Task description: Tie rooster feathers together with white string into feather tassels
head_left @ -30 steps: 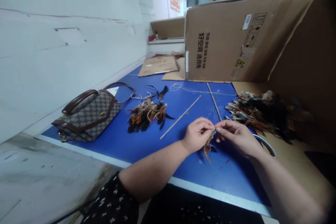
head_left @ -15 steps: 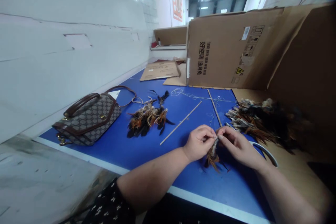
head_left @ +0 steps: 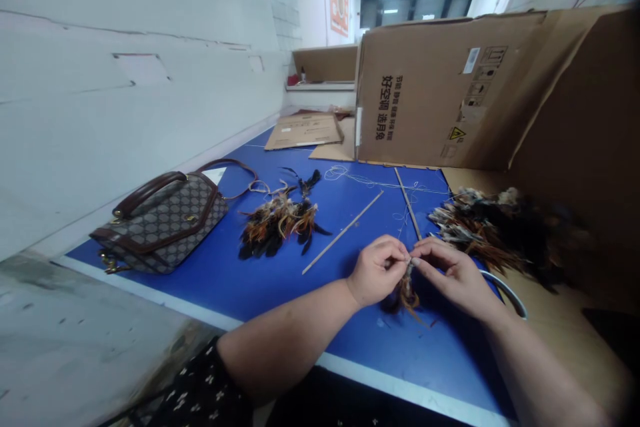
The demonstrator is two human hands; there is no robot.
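With the pinched fingertips as the clock's centre, the small feather cluster hangs at six o'clock, just above the blue table. The left hand and right hand meet at its top, thumbs and forefingers closed on the quill end; which fingers carry more of it, I cannot tell. It should weigh almost nothing, soft and springy at the plumes, firmer where the quills gather. That gathered end is the place to grip, with light pressure: the quills may slip past one another, and the plumes would crease or shed if squeezed. Toward three to four o'clock, partly behind the right forearm, lies a pale curved rim. A thin stick slants at ten o'clock and a second stick runs toward twelve; both look light and rigid, best taken mid-length. The large feather pile sits at two, and a looser feather bunch between nine and ten; either would want a scooping hold from beneath. The fine thread at eleven looks limp and ready to tangle, easiest by a free end. The handbag rests at nine; the big cardboard box stands farther off at twelve.
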